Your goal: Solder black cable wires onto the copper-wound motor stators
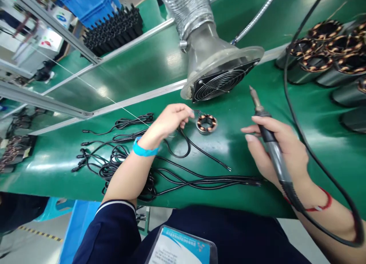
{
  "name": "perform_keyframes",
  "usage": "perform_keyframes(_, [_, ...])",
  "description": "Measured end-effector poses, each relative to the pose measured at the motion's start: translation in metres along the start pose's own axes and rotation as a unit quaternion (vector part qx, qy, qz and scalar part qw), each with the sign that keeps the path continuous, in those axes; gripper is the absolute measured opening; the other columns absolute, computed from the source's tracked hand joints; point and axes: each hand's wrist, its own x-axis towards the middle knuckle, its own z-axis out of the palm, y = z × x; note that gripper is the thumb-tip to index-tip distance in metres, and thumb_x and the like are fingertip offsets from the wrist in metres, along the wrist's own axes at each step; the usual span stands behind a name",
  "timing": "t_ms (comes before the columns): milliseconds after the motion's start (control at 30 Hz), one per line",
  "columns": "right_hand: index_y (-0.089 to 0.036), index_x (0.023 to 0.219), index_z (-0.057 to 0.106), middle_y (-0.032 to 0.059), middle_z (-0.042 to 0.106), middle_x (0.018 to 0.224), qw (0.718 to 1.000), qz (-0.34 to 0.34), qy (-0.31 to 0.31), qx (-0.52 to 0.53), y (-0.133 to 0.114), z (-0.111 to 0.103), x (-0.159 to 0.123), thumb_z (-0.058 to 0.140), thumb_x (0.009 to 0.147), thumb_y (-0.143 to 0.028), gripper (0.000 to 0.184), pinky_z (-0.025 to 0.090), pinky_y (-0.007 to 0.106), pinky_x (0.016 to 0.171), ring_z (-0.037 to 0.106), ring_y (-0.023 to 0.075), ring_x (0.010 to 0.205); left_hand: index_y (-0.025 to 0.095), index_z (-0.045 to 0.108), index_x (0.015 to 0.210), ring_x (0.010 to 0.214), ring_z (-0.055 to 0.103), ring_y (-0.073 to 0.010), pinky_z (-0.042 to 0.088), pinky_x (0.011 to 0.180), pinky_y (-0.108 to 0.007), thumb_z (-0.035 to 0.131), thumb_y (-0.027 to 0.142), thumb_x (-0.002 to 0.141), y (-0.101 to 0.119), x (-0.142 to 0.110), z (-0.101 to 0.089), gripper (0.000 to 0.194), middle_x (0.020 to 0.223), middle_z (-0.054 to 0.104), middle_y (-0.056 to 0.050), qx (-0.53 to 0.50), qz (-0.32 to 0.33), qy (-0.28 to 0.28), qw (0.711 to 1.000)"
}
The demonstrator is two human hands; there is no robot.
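Observation:
My left hand (173,120) is closed in a pinch on a black wire (183,142) right beside a small motor stator (206,124) with copper windings that lies on the green bench. A blue wristband sits on that wrist. My right hand (274,151) holds a soldering iron (264,123) loosely, fingers partly stretched. Its tip points up and away, to the right of the stator. The iron's black cord loops off to the right.
A fume extractor fan (221,81) on a silver duct stands just behind the stator. Several loose black leads (120,157) lie at the left. Larger wound stators (328,54) crowd the far right. A rack of black parts (114,29) stands at the back.

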Motion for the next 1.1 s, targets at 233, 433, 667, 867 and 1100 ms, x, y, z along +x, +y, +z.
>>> perform_keyframes(233, [-0.039,0.134,0.052,-0.0007,0.072,0.092,1.000,-0.008,-0.001,-0.005,0.006,-0.004,0.003,0.060,0.088,-0.017,0.052,0.059,0.040,0.076,0.069,0.0232,0.083,0.017,0.057,0.082,0.068,0.051,-0.0110,0.040,0.065,-0.025,0.051,0.019,0.084,-0.019,0.018,-0.074,0.006,0.078,0.059,-0.001,0.112,0.018,0.237,0.965])
perform_keyframes(433, [-0.037,0.135,0.052,0.0007,0.072,0.086,0.999,-0.053,-0.008,-0.009,0.007,-0.005,0.006,0.061,0.086,-0.014,0.055,0.059,0.039,0.070,0.070,0.0249,0.081,0.016,0.067,0.080,0.068,0.052,-0.0127,0.036,0.064,-0.026,0.066,0.032,0.076,-0.017,0.000,-0.062,0.017,0.075,0.063,-0.001,0.326,0.011,-0.147,0.934])
perform_keyframes(667, [-0.025,0.126,0.057,-0.0002,0.070,0.082,0.985,-0.159,-0.049,-0.044,0.002,-0.019,0.017,0.057,0.091,-0.019,0.035,0.054,0.029,0.060,0.066,0.0158,0.067,0.016,0.059,0.071,0.067,0.049,-0.0126,0.035,0.066,-0.026,0.053,0.023,0.083,-0.009,-0.008,-0.035,0.015,0.069,0.060,-0.001,0.377,0.083,-0.100,0.917])
perform_keyframes(867, [-0.022,0.115,0.060,0.0019,0.071,0.080,0.971,-0.146,-0.105,-0.157,0.008,-0.098,0.002,0.044,0.099,-0.031,0.024,0.049,0.027,0.051,0.066,0.0154,0.061,0.016,0.055,0.076,0.072,0.061,-0.0130,0.046,0.069,-0.024,0.049,0.036,0.088,-0.003,-0.027,-0.006,0.024,0.076,0.065,-0.002,0.159,0.079,-0.208,0.962])
perform_keyframes(1100, [-0.015,0.116,0.055,0.0146,0.064,0.080,0.878,0.019,-0.116,-0.463,0.056,-0.155,-0.013,0.019,0.096,-0.053,0.056,0.049,0.042,0.058,0.060,0.0284,0.063,0.017,0.048,0.066,0.055,0.040,-0.0078,0.031,0.057,-0.021,0.049,0.027,0.086,-0.003,-0.037,0.046,0.022,0.056,0.047,0.005,0.264,0.104,-0.251,0.925])
